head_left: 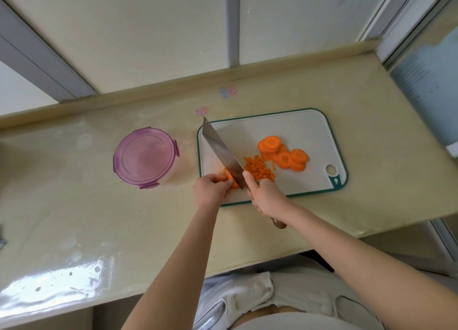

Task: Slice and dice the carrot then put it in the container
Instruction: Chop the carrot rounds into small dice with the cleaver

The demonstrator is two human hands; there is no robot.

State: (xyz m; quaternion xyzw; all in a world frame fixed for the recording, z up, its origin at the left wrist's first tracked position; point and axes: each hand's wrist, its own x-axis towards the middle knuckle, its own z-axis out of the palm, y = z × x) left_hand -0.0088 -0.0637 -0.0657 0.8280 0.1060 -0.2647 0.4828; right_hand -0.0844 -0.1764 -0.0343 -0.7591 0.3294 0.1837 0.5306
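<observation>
On the white cutting board (292, 131) lie a pile of round carrot slices (283, 156) at the right and a heap of small carrot dice (259, 169) in the middle. My left hand (210, 189) pinches a few carrot slices (229, 178) at the board's near left corner. My right hand (266, 197) grips the knife's wooden handle. The broad knife blade (221, 151) slants over those held slices, its edge beside my left fingertips. A round container with a purple lid (146, 157) stands left of the board, lid on.
The cream counter (99, 218) runs to a raised back edge along the wall. Its front edge is close to my body, and its right end stops just past the board. A glossy reflective patch lies at the near left.
</observation>
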